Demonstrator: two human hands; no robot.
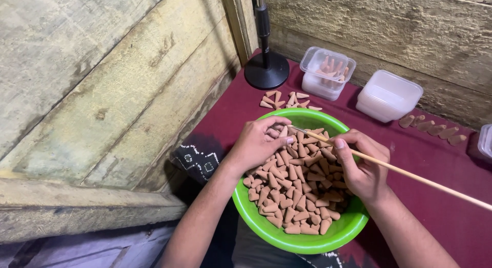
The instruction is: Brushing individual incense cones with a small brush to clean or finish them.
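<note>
One thin wooden stick (394,169) is pinched in the right hand (362,168), its tip meeting one clay-coloured cone (283,131) pinched by the left hand (258,143). Both hover over one green bowl (307,240) heaped with uncountable cones on the maroon counter (441,181). Beyond lie two clear tubs (328,73), five cones in a row (433,128) and one black stand base (266,70).

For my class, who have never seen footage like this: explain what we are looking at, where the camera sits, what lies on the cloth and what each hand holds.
There is one picture, from a camera worn on a person's head, looking down at their own bare hands. No machine is involved. A green bowl full of small brown cones sits at the edge of a dark red cloth. The left hand pinches one cone at the tip of a thin wooden stick, which the right hand holds. More cones lie loose behind the bowl, beside a black stand base and clear plastic tubs, one holding cones.
</note>
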